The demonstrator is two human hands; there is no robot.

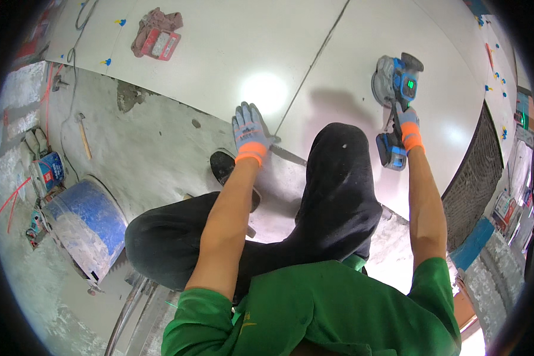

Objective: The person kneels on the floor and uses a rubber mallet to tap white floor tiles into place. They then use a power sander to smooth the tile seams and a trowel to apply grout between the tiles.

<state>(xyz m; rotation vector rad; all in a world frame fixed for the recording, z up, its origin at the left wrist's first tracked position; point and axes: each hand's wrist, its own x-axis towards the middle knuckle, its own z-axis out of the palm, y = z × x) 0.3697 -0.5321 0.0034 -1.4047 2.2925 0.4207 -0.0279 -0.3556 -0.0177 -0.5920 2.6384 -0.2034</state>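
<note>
My right hand [409,126], in a grey glove with an orange cuff, is closed round the handle of a blue-and-black cordless tile vibrator [391,83]. The tool rests with its round grey base on a large pale tile [457,65], and a green display glows on its body. Its battery [391,152] hangs at the near end of the handle. My left hand [249,132], gloved the same way, lies flat with fingers stretched on the near edge of the neighbouring tile [213,41]. A dark joint runs between the two tiles, just right of this hand.
A red box [162,44] lies by a brownish cloth [163,19] on the left tile. Blue-and-yellow clips [105,62] line other joints. Left on rough floor are a hammer [84,136] and a blue bucket [86,216] on its side. Ridged mortar [474,184] borders the right tile.
</note>
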